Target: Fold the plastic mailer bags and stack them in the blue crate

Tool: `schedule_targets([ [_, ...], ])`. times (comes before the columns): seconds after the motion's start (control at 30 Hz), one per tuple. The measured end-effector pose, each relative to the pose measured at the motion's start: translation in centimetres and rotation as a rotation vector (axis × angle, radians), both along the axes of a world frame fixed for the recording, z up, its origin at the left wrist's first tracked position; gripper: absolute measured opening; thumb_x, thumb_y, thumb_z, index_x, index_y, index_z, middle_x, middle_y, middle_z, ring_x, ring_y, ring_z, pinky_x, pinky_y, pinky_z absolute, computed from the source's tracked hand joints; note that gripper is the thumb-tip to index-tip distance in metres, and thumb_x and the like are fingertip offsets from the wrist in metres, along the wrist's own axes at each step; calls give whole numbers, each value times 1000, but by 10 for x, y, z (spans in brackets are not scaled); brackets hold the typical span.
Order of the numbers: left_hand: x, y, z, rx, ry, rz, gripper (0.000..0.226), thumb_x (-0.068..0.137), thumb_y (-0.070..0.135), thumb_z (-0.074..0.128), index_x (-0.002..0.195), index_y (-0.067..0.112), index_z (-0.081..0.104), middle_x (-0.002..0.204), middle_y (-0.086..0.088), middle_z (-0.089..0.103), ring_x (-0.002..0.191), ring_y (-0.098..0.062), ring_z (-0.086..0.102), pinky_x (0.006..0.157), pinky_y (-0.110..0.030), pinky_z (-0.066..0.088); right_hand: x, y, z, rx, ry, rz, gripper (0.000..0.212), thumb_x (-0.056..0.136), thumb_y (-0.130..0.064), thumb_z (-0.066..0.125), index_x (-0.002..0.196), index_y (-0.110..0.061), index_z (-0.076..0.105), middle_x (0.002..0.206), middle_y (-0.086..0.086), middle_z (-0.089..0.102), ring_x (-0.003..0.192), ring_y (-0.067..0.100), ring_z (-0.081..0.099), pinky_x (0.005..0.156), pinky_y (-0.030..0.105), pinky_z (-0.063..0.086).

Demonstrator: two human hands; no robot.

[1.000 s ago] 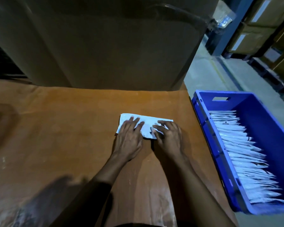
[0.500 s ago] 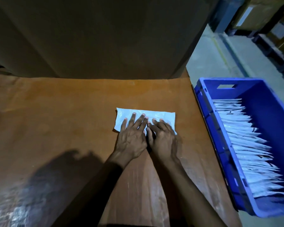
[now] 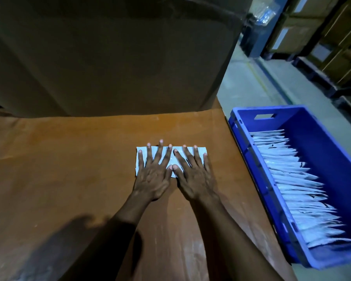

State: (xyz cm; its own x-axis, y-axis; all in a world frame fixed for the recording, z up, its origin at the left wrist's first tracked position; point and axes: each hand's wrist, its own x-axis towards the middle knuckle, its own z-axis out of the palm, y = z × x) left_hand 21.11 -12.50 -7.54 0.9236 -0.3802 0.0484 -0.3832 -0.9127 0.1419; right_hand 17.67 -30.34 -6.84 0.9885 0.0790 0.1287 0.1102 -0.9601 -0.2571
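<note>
Brown tabletop was dimly lit, with 1 large cardboard box standing at its far edge. 1 white mailer bag lay flat on the tabletop as a narrow folded rectangle. The left hand and right hand lay side by side on it, palms down, fingers straight and spread, pressing and gripping nothing. The blue crate stood just beside the table's right edge and held 1 overlapping row of folded bags. Stacked cartons stood beyond on the concrete floor.
</note>
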Motion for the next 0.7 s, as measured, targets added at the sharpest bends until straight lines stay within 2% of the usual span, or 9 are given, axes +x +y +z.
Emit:
schedule_targets([
  [0.1, 2, 0, -6, -22, 42, 1, 64, 106, 53, 7, 166, 32, -5, 172, 2, -19, 156, -33, -25, 126, -61, -4, 1, 0, -2, -13, -18, -14, 60, 109, -60, 11, 165, -41, 17, 174, -10, 10, 161, 15, -9, 129, 52, 6],
  [0.23, 12, 4, -8, -163, 165, -4, 74, 96, 70, -6, 164, 41, 2, 171, 11, -19, 152, -22, -36, 122, -50, -23, 4, 5, -7, -19, -25, -78, 56, 108, -56, 18, 161, -44, 30, 172, -11, 22, 162, 16, 4, 126, 54, 14],
  [0.3, 13, 4, -5, -200, 204, 3, 76, 94, 73, -6, 164, 43, 5, 172, 13, -16, 151, -19, -37, 121, -47, -27, 5, 9, -7, 7, -4, -112, 55, 107, -56, 23, 159, -45, 35, 171, -11, 25, 161, 16, 7, 126, 53, 14],
  [0.53, 5, -3, 3, -99, 120, 35, 72, 98, 59, 2, 165, 36, 11, 174, 5, -3, 157, -31, -23, 125, -59, -13, 7, 12, -5, -7, -9, -122, 56, 106, -56, 22, 159, -44, 36, 171, -10, 27, 161, 20, 14, 124, 52, 20],
  [0.63, 6, 0, 5, -147, 171, 32, 73, 96, 65, 1, 164, 41, 10, 173, 10, -7, 156, -28, -26, 123, -56, -20, 2, 12, -5, 0, -20, -128, 55, 107, -58, 22, 160, -47, 32, 170, -12, 26, 161, 17, 12, 125, 50, 17],
  [0.7, 11, 3, 7, -148, 206, 40, 73, 94, 69, -2, 163, 47, 9, 173, 15, -8, 158, -23, -21, 125, -54, -15, 4, 11, -6, 10, 20, -120, 55, 107, -59, 21, 160, -48, 28, 172, -14, 21, 161, 15, 7, 126, 50, 12],
])
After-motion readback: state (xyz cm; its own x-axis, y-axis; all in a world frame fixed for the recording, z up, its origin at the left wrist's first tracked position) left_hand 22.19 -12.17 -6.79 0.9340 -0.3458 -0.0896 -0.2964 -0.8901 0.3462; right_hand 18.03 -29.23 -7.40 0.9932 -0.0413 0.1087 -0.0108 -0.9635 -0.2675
